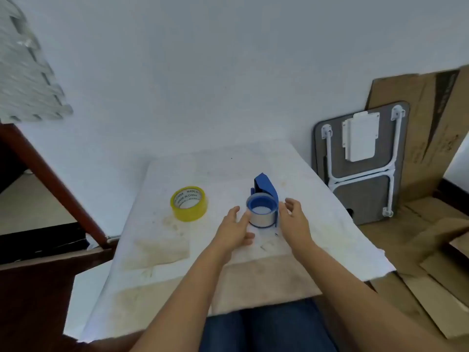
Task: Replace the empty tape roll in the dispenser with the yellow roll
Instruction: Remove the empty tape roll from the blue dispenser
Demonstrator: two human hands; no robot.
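Note:
A blue tape dispenser [265, 189] lies on its side on the white table [228, 168], and a grey, nearly empty roll [262, 217] sits on its hub. My left hand [234, 228] is open just left of that roll, fingertips at its side. To the right of the dispenser is my right hand [294, 219], open, with its fingers near the blue frame. The yellow tape roll [189, 204] lies flat to the left, apart from both hands.
A folded grey lap table [360, 163] and flattened cardboard [431, 123] lean against the wall at right. Dark wooden furniture [50, 189] stands at left. More cardboard covers the floor at right. Stained paper patches lie on the table's near part.

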